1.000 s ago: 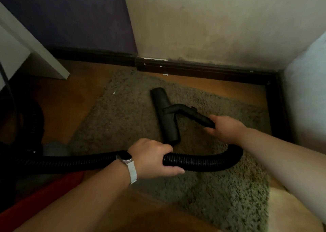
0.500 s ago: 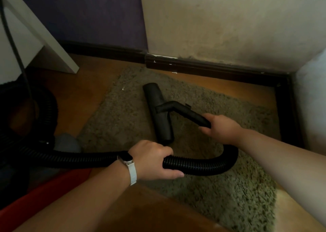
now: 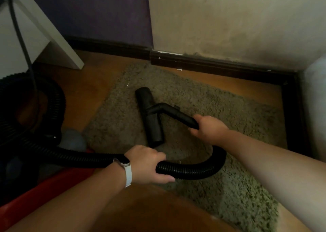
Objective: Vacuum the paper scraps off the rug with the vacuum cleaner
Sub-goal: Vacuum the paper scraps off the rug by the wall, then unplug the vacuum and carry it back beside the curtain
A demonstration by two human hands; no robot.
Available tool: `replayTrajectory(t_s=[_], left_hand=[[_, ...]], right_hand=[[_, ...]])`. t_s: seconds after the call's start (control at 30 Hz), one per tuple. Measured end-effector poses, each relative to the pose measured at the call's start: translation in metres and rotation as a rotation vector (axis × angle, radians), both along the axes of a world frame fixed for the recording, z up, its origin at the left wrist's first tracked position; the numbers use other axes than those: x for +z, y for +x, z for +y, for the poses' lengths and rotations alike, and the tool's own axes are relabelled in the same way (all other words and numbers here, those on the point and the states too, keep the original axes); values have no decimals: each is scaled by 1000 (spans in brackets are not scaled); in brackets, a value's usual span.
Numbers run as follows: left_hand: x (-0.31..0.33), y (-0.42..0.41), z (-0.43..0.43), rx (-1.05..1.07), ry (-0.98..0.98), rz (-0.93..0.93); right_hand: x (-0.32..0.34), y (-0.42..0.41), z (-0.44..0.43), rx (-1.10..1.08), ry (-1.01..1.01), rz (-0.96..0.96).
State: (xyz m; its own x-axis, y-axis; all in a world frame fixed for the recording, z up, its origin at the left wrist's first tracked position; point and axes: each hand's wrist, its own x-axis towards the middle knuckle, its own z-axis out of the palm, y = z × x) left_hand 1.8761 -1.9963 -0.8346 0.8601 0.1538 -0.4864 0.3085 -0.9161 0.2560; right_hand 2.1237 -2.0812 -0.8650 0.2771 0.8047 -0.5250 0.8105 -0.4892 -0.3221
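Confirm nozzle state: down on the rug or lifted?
Down. The nozzle lies along the rug, no gap showing under it; the right hand grips the wand, the left hand the hose.

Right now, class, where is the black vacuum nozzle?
Head view: the black plastic vacuum nozzle lies centre-frame on the shaggy grey rug, left of the right hand.

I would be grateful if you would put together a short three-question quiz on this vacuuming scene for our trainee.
1. True or false: the nozzle rests on the rug.
2. What does the left hand grip? A) the hose B) the nozzle C) nothing
3. Fill in: the right hand holds the rigid ____ joined to the nozzle.
Key: 1 true; 2 A; 3 tube.
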Motion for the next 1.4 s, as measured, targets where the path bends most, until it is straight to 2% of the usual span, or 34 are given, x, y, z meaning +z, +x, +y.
replayTrajectory(t_s=[0.2,0.33,0.5,0.6,0.73,0.87,0.97,1.07,1.2,1.4], left_hand=[[41,5,-2,171,-220,-161],[87,3,17,175,-274,-250],[153,-20,53,268,-115,-318],[188,-55,68,386,-8,-468],[217,-118,74,469,186,-590],[229,-175,81,523,418,-572],[224,-214,85,673,498,-572],[207,-253,85,842,455,-514],[182,-292,85,889,397,-247],[159,-333,81,942,374,-165]], right_hand=[[31,12,17,46,26,49],[64,11,36,105,21,74],[106,3,55,269,0,60],[126,-4,56,384,23,22],[141,-22,51,354,91,54],[156,-33,58,334,123,58],[160,-40,58,354,170,32],[161,-49,57,358,183,-3],[169,-67,66,339,241,32],[188,-116,87,413,264,34]])
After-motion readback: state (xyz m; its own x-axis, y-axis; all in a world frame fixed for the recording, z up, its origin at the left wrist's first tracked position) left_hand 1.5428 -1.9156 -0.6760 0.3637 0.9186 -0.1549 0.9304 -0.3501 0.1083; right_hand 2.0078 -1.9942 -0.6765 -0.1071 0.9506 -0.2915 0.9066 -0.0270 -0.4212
